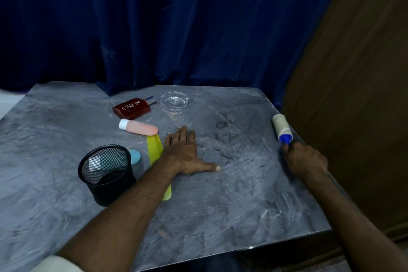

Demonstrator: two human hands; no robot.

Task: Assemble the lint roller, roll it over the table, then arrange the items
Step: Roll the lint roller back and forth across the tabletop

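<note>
The lint roller (282, 128), a pale sticky roll on a blue handle, lies against the grey marble table (220, 205) near its right edge. My right hand (305, 162) is closed around the blue handle, most of which is hidden in the fist. My left hand (187, 152) rests flat on the table's middle, palm down, fingers spread, holding nothing. Its forearm crosses a yellow plastic piece (154, 146).
A black mesh cup (106, 174) stands at the left with a light blue object (135, 157) behind it. Farther back lie a pink tube with a white cap (139, 127), a dark red flat bottle (132, 108) and a glass ashtray (174, 100). Blue curtain hangs behind; a brown wall is at right.
</note>
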